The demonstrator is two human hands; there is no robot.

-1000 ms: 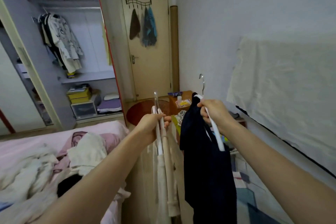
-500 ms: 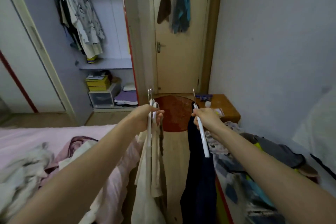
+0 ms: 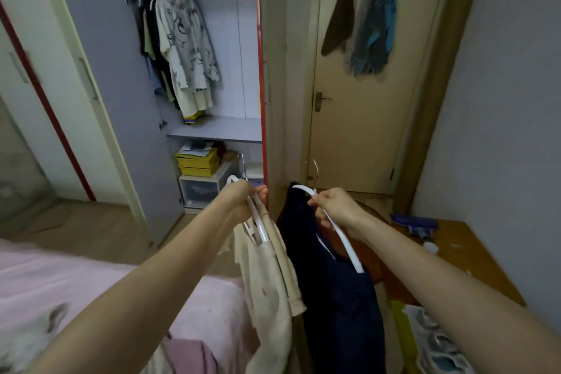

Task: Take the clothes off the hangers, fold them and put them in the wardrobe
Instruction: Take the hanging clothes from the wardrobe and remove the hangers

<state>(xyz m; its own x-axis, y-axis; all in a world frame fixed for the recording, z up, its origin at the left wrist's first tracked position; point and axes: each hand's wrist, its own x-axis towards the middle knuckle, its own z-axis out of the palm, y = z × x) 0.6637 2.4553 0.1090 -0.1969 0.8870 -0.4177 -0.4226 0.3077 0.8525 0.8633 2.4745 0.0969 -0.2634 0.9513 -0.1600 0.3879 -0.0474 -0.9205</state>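
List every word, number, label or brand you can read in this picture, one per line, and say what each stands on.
No text can be read.
Yellow boxes in the wardrobe: any print is too small to read.
Papers on top of them: blurred.
Patterned shirt on the rail: only a pattern shows, no letters.

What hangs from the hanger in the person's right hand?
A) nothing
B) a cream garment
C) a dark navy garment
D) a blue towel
C: the right hand grips a white hanger with a dark navy garment still hanging on it.
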